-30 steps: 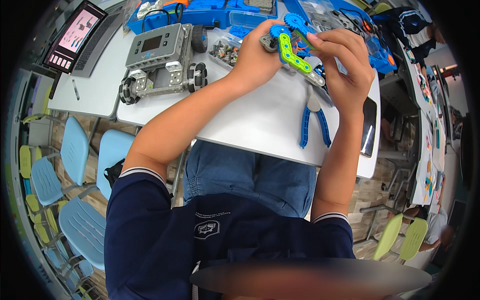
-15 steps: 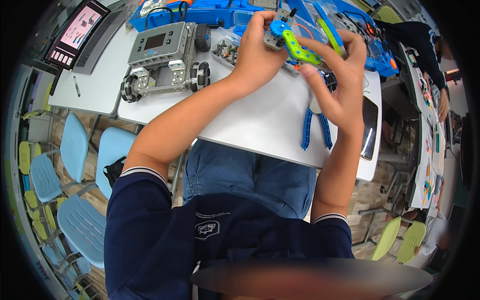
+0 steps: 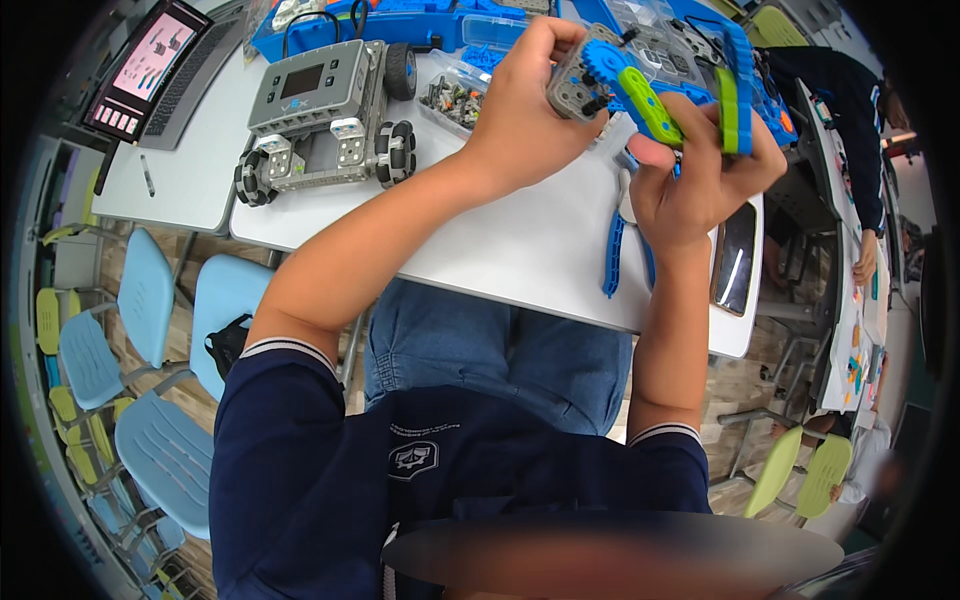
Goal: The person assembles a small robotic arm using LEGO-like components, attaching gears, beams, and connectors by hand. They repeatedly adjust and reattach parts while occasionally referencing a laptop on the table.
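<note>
Above the far part of the table, both hands hold a toy construction-kit assembly. My left hand (image 3: 515,130) is closed around its grey block (image 3: 570,92), which carries a blue gear (image 3: 603,62) and black pins. From the gear a lime-green beam (image 3: 650,107) slants down to my right hand (image 3: 700,185), whose thumb and fingers are closed on it. A blue beam (image 3: 739,90) with a green piece rises between the right fingers. Blue-handled pliers (image 3: 614,250) lie below, partly covered by the right hand and wrist.
A grey wheeled robot base (image 3: 310,115) stands left of my left forearm, beside a box of small parts (image 3: 450,105). Blue kit bins (image 3: 400,35) line the far edge. A phone (image 3: 737,260) lies at the right edge, a laptop (image 3: 195,85) far left. Another person's hand (image 3: 865,260) shows at right.
The assembly has shifted right and turned, its blue beam now upright at the right. My right hand has moved right, its fingers closing on the green beam and covering more of the pliers.
</note>
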Tool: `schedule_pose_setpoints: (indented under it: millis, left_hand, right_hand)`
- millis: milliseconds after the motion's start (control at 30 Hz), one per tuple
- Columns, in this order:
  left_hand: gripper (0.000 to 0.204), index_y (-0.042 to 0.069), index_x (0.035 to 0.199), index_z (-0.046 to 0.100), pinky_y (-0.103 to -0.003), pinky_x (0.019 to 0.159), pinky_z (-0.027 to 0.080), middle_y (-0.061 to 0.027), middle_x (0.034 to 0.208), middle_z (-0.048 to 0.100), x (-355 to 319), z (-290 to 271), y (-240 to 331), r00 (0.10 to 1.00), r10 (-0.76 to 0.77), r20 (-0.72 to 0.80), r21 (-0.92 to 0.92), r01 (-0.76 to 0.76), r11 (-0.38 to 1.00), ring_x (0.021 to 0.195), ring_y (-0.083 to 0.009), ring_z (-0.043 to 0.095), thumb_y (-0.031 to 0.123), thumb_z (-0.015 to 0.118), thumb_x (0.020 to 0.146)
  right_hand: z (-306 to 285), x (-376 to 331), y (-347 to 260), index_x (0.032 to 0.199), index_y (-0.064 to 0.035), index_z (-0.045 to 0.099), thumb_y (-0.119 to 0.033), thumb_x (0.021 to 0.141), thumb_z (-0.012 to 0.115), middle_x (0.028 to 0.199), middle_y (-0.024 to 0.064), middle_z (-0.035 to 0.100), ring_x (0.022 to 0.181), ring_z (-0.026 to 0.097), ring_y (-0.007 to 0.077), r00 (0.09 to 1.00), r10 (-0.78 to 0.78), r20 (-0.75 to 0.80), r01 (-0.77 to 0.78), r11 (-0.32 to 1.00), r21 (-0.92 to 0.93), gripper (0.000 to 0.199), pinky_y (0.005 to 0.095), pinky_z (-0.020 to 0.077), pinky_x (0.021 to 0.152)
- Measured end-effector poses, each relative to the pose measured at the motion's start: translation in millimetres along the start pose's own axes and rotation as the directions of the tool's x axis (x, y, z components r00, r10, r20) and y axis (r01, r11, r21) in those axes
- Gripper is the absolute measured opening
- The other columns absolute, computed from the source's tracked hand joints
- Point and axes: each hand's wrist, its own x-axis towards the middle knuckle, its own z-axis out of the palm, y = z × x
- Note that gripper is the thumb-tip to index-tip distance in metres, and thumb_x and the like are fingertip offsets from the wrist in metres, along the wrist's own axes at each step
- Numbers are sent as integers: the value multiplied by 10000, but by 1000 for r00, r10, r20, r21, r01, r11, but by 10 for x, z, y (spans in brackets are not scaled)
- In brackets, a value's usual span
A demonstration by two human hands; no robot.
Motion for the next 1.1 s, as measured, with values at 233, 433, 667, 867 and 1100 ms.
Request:
schedule_pose_setpoints:
  millis: [233, 433, 667, 867, 1100]
  left_hand:
    - [394, 59, 1188, 545, -284, 689, 539, -43, 974, 671, 21, -19, 22, 907, -290, 307, -103, 334, 937, 807, -107, 647, 78, 734, 843]
    - [437, 44, 1204, 550, -290, 654, 546, -59, 978, 669, -65, 57, -37, 851, -367, 376, -27, 406, 913, 764, -114, 646, 133, 765, 834]
    - [357, 58, 1107, 538, -269, 730, 544, -23, 963, 666, -2, 48, -174, 977, -182, 109, -316, 208, 926, 861, -96, 651, 167, 777, 866]
    - [383, 49, 1185, 572, -275, 852, 507, -42, 1056, 671, 37, -20, -134, 944, -320, 80, -376, 326, 868, 970, -112, 634, 215, 761, 895]
    - [399, 40, 1196, 558, -264, 780, 521, -53, 1053, 673, 23, -11, -176, 955, -287, 78, -347, 296, 890, 961, -120, 643, 173, 766, 882]
  right_hand:
    - [34, -25, 94, 1011, -137, 725, -436, 827, 759, 1044, 86, 481, 948, 483, 245, 977, -134, -164, 102, 976, -194, 353, 353, 378, 747]
    - [-33, 94, 110, 1012, -35, 643, -297, 1001, 610, 936, 80, 595, 879, 520, 217, 897, 438, 62, -442, 883, 158, 265, 313, 413, 789]
    - [7, 56, 375, 1036, 25, 604, -416, 1066, 439, 909, 86, 609, 786, 584, 204, 369, 443, 817, -638, -519, 570, 472, 353, 493, 769]
    - [30, -4, 393, 1053, 47, 630, -396, 1065, 438, 898, 123, 657, 780, 659, 224, 254, 404, 879, -703, -547, 455, 483, 361, 554, 753]
    - [87, -62, 432, 985, 35, 647, -380, 1053, 466, 816, 130, 683, 704, 682, 242, 244, 351, 904, -710, -571, 413, 458, 362, 575, 694]
